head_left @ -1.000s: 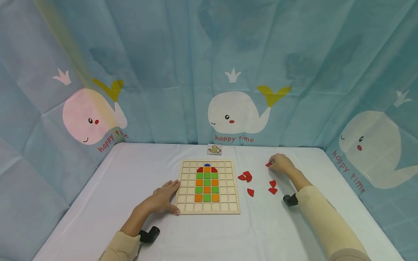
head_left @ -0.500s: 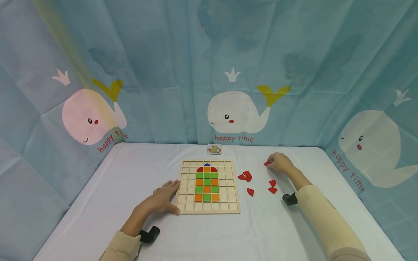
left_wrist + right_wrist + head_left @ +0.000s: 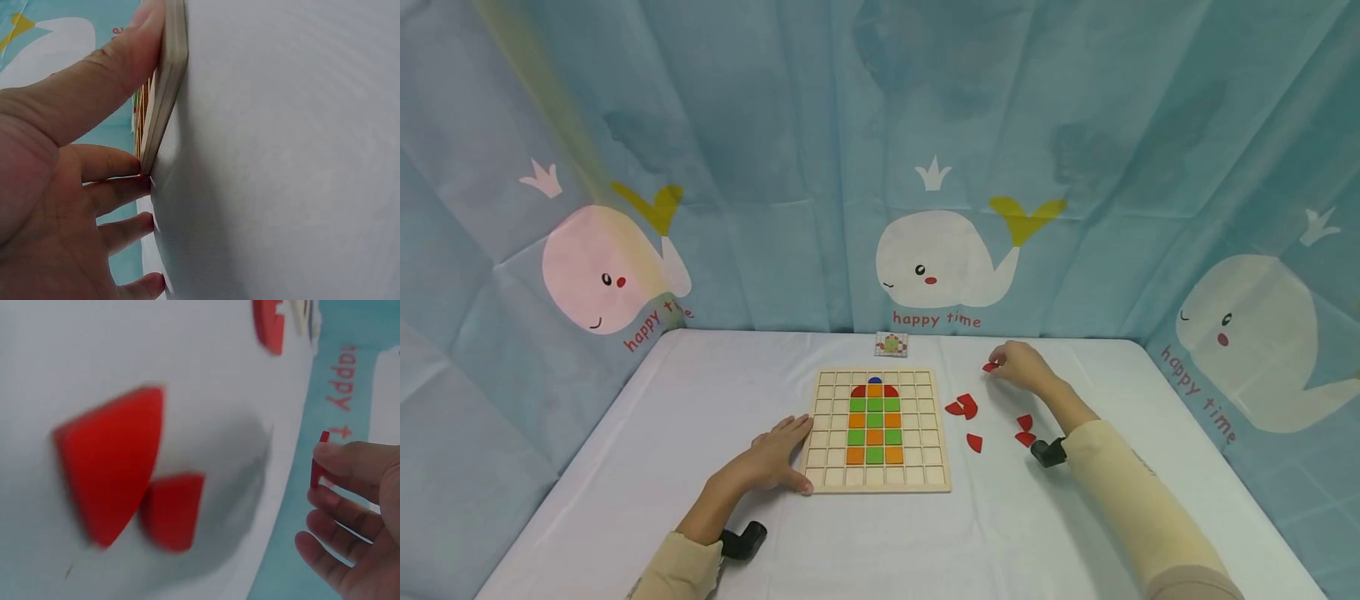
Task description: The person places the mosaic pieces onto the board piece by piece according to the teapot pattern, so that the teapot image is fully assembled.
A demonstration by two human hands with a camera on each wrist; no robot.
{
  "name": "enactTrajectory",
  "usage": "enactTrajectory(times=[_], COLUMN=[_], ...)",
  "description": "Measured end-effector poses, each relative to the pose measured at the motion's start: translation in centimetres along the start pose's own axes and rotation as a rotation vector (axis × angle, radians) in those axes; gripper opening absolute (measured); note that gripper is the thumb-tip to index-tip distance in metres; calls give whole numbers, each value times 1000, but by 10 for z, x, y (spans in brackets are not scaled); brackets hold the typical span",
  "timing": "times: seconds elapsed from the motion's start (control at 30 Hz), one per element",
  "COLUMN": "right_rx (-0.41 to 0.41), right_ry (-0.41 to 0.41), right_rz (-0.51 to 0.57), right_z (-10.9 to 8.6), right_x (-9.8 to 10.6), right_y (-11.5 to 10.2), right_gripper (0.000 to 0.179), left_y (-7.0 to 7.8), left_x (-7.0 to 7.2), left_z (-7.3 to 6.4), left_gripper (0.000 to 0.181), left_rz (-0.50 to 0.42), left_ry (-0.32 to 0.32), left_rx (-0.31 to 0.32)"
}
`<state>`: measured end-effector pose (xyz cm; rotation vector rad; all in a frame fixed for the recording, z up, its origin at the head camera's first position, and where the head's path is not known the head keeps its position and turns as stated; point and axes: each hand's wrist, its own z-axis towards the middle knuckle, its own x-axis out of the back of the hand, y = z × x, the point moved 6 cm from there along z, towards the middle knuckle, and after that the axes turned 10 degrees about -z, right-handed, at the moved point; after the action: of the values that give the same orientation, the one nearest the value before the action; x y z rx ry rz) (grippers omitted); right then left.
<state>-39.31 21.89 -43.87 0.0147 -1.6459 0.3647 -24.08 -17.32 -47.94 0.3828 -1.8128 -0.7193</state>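
My left hand (image 3: 771, 457) lies at the left side of a square wooden grid board (image 3: 923, 477), fingers spread along its edge and thumb at the near left corner. In the left wrist view the thumb (image 3: 100, 87) touches the board's edge and the fingertips reach down to the cloth. Coloured tiles fill the middle columns: green and orange squares (image 3: 875, 404), two red quarter-rounds (image 3: 891, 391) and a blue piece (image 3: 875, 381) on top. Over the table right of the board, my right hand (image 3: 1022, 367) pinches a red quarter-round tile (image 3: 316, 472) between thumb and fingers.
Loose red tiles lie right of the board: a cluster (image 3: 967, 407), a single one (image 3: 974, 442), and two together (image 3: 1025, 423) near the right wrist. A small picture card (image 3: 891, 344) lies behind the board. A blue whale-print curtain (image 3: 790, 250) backs the white table (image 3: 662, 417).
My right hand has moved left and slightly away from me, carrying the pinched red tile. The left hand and the board have stayed put.
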Motion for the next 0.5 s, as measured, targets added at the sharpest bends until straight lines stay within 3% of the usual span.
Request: enactTrajectory(times=[0.5], right_rx=[73], right_ry=[34], right_rz=[-8], right_z=[11], right_x=[3], right_y=[-49], right_gripper=[25], left_y=[2], left_x=[0], left_z=[0], left_gripper=[110], left_rz=[8], left_ry=[4], left_rx=[0])
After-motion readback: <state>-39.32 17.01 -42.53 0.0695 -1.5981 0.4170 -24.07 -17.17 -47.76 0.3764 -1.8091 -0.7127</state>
